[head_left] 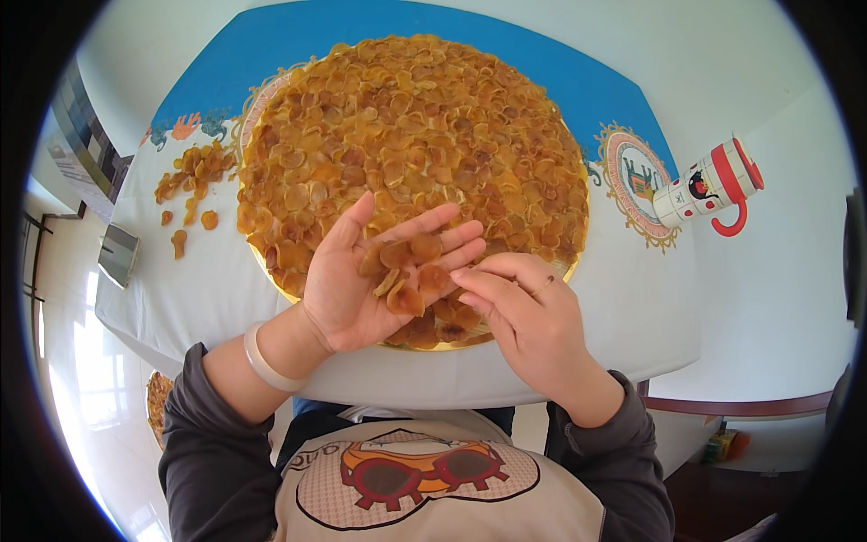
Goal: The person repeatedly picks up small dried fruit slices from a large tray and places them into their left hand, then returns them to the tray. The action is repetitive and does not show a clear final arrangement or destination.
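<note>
My left hand (359, 291) is palm up with its fingers spread, and several thin amber dried slices (406, 298) lie on the palm and fingers. My right hand (525, 315) has its fingers drawn together; the fingertips are at the edge of one slice (433, 278) on the left fingers. Whether they pinch it is unclear. Beneath both hands is a large round tray (278, 288) with a yellow rim, mostly covered by a layer of similar slices (420, 135). More slices (423, 332) lie near its front edge, partly hidden by the left hand.
A cloth with blue and white areas (630, 305) covers the table. Loose slices (196, 169) lie left of the tray. A phone-like object (118, 256) is at the left edge. To the right stands a white-and-red handled cup (704, 186). Another container of slices (159, 400) is low at left.
</note>
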